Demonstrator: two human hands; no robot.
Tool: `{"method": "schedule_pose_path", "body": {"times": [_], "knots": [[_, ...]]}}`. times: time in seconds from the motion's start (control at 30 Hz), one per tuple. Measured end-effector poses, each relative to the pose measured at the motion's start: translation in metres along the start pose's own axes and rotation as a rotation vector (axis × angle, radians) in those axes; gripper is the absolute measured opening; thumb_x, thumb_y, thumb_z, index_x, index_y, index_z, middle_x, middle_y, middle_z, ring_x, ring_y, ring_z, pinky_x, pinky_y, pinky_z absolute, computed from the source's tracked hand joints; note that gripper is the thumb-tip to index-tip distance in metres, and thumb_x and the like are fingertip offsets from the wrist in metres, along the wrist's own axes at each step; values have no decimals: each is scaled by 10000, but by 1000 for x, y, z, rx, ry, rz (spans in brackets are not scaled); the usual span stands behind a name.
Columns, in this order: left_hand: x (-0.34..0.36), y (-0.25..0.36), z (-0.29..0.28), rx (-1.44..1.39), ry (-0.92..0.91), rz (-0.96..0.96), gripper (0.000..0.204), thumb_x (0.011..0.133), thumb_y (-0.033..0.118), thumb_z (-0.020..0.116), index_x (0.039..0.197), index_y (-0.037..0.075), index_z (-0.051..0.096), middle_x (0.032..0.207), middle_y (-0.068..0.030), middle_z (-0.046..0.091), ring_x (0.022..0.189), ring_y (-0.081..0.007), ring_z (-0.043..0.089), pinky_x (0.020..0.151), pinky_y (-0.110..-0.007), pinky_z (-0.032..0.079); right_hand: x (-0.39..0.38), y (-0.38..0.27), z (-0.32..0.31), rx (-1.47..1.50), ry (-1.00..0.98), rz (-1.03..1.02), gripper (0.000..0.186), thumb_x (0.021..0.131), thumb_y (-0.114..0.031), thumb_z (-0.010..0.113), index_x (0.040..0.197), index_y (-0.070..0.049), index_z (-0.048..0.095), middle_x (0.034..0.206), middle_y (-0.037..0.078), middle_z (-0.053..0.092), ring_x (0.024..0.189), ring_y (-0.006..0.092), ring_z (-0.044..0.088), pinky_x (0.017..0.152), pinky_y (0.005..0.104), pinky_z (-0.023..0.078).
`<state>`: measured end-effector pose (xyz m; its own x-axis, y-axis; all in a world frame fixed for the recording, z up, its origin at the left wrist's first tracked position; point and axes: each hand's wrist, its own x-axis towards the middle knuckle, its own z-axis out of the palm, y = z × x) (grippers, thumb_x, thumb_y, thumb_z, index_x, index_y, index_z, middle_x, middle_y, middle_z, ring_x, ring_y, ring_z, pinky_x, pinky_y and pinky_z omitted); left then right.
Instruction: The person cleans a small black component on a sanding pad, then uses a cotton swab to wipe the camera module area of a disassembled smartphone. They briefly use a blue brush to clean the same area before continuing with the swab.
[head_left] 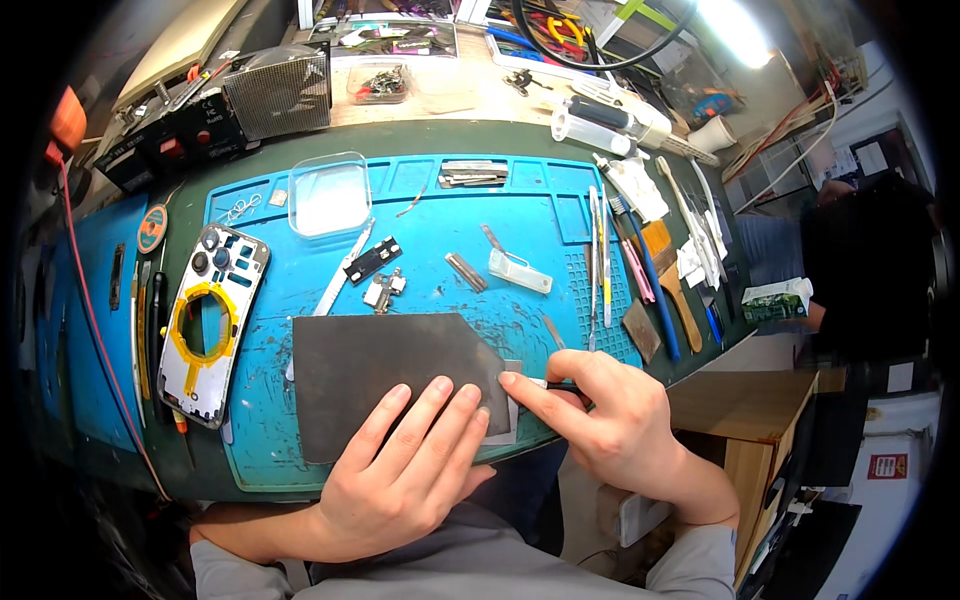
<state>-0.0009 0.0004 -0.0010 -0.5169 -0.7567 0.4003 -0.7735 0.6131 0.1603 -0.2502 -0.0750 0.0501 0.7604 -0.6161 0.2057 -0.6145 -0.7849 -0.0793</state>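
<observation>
A dark grey sheet (pixel 385 365) with one slanted corner lies on the blue work mat (pixel 430 240) before me. My left hand (pixel 405 480) rests flat on its near part, fingers stretched out and slightly apart. At the sheet's right edge, my right hand (pixel 605 415) grips a slim tool with a dark handle (pixel 565 386). My right index finger reaches along it to the sheet's edge; the tool's tip is hidden. Under that edge, a light grey flat piece (pixel 513 420) sticks out.
A phone frame (pixel 208 330) with a yellow ring lies left. Beyond the sheet are a clear dish (pixel 329 195), small phone parts (pixel 384 290) and a clear plastic piece (pixel 520 271). Tweezers, brushes (pixel 665 270) and syringes (pixel 595 130) line the right side; a power unit (pixel 170 140) stands far left.
</observation>
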Motion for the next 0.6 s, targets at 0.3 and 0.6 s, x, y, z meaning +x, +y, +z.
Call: {"method": "schedule_pose_path", "body": {"times": [0.3, 0.6], "knots": [[0, 0, 0, -6, -2, -6, 463, 1053, 417, 680, 1304, 39, 774, 1388, -123, 745, 1352, -308, 673, 1188, -499, 473, -1, -1, -1, -2, -9, -5, 511, 808, -74, 789, 1311, -162, 785, 1009, 0, 605, 768, 138, 617, 592, 281, 505], [0, 0, 0, 7, -1, -9, 437, 1048, 401, 680, 1290, 53, 785, 1423, -128, 731, 1376, -288, 661, 1180, -478, 489, -7, -3, 1, 28, 3, -11, 508, 818, -67, 783, 1318, -158, 781, 1017, 8, 607, 778, 139, 620, 582, 288, 495]]}}
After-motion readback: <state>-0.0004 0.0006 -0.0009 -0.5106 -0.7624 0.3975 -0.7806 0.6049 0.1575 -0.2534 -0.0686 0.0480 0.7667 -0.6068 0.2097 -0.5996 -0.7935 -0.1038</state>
